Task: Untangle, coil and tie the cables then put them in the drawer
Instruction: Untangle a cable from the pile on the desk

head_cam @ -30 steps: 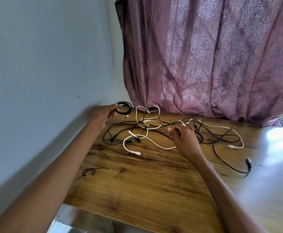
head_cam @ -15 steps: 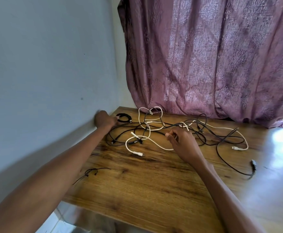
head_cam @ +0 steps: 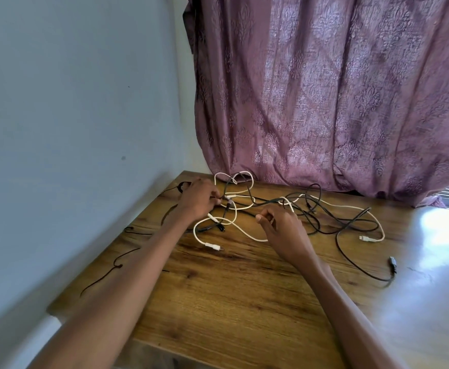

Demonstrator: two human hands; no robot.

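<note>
Cables (head_cam: 292, 206) tangled on table (head_cam: 244, 294), left hand (head_cam: 198, 199) fingers pinching them

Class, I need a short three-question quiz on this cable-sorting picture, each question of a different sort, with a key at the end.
1. True or false: the left hand pinches a connector in the tangle of white and black cables.
2. Multiple choice: the grey-tipped black cable end lies (A) at the right of the wooden table, apart from both hands; (B) in the right hand; (C) on the purple curtain.
3. Fill in: the thin black cord lies on the table beside the ____ forearm.

Key: 1 true; 2 A; 3 left.
</note>
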